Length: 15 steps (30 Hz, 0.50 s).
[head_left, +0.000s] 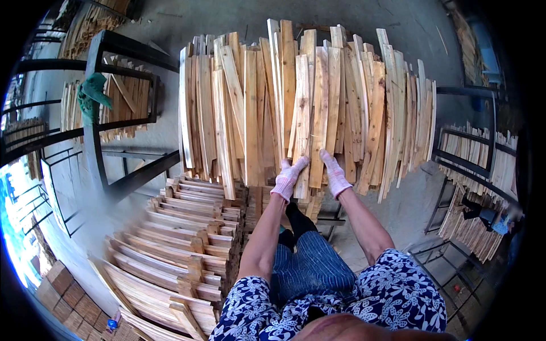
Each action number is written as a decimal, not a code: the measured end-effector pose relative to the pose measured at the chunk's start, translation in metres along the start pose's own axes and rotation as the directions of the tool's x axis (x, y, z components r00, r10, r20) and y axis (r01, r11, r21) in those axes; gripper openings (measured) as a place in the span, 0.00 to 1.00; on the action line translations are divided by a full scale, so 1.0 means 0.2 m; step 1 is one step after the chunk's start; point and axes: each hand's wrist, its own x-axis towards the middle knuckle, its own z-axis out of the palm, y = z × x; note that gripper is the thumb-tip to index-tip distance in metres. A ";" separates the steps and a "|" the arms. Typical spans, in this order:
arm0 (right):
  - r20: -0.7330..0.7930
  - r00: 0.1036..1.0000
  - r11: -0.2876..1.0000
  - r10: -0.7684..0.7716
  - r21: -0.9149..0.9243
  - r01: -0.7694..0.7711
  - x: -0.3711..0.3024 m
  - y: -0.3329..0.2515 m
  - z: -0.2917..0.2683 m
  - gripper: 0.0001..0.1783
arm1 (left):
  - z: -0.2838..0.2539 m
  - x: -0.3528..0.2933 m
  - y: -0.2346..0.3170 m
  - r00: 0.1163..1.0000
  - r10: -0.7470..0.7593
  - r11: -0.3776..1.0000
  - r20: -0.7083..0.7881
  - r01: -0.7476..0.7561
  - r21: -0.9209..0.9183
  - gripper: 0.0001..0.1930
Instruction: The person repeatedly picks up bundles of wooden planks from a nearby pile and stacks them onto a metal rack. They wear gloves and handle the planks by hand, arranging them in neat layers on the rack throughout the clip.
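A wide pile of pale wooden slats (250, 113) lies in front of me, their near ends pointing toward my body. Both of my hands wear pinkish-white knit work gloves. My left hand (288, 178) is closed at the near end of one wooden slat (302, 108), thumb over its top. Close by on the right, my right hand (335, 174) grips the edge of a neighbouring wooden slat (319, 113) near its end. These two slats lie side by side between my hands, on top of the others. The fingers beneath the wood are hidden.
Stacked slats with crosspieces (182, 244) rise at my lower left. A dark metal frame (94, 113) with a green cloth (92, 94) tied on stands at the left; another metal frame (492, 136) is at the right. More slat bundles (472, 227) lie beyond it.
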 end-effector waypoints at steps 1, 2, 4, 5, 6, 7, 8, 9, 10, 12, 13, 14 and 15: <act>-0.093 0.995 0.989 0.041 -0.138 -0.054 0.05 0.03 0.00 0.66 | 0.03 0.05 -0.03 0.998 -0.004 0.993 -0.057 0.011 0.116 0.53; -0.101 0.995 0.994 0.012 -0.105 -0.022 0.10 0.05 0.01 0.67 | 0.06 0.11 -0.06 0.996 0.019 0.975 -0.093 0.002 0.222 0.56; -0.192 0.976 0.994 0.105 -0.020 -0.111 0.15 0.09 0.01 0.67 | 0.10 0.18 -0.13 0.998 0.024 0.917 -0.056 0.001 0.399 0.60; -0.192 0.979 0.997 0.075 -0.002 -0.077 0.15 0.11 0.00 0.63 | 0.10 0.20 -0.15 0.994 -0.016 0.931 -0.109 0.054 0.361 0.57; -0.115 0.993 0.999 0.022 -0.036 -0.026 0.14 0.11 -0.01 0.61 | 0.10 0.22 -0.16 0.993 -0.064 0.944 -0.099 0.092 0.317 0.53; -0.105 0.994 0.999 0.019 -0.035 -0.023 0.12 0.10 -0.02 0.60 | 0.09 0.21 -0.15 0.981 -0.044 0.886 -0.189 0.126 0.447 0.60; -0.070 0.998 1.000 0.002 -0.028 -0.004 0.10 0.09 -0.03 0.58 | 0.08 0.19 -0.12 0.988 -0.057 0.911 -0.141 0.109 0.397 0.62; -0.052 0.999 1.000 0.013 -0.016 -0.014 0.07 0.07 -0.03 0.56 | 0.07 0.16 -0.09 0.996 -0.060 0.936 -0.070 0.081 0.343 0.64; -0.010 1.000 1.000 0.007 -0.003 -0.007 0.03 0.04 -0.04 0.55 | 0.05 0.12 -0.03 0.996 -0.079 0.949 -0.036 0.086 0.302 0.65; 0.076 0.997 1.000 0.002 0.016 -0.003 -0.05 -0.04 -0.04 0.54 | 0.05 0.00 0.06 0.998 -0.031 0.892 -0.052 0.051 0.449 0.59; 0.123 0.992 1.000 0.005 0.024 -0.008 -0.11 -0.09 -0.05 0.54 | 0.06 -0.08 0.11 0.996 -0.014 0.848 -0.093 0.061 0.526 0.57; 0.111 0.993 0.999 0.042 0.026 -0.045 -0.17 -0.15 -0.06 0.54 | 0.08 -0.16 0.15 0.991 0.009 0.799 -0.132 0.072 0.597 0.55; 0.158 0.987 0.998 0.007 0.064 -0.017 -0.25 -0.20 -0.07 0.54 | 0.09 -0.27 0.17 0.998 0.056 0.914 -0.011 -0.047 0.403 0.52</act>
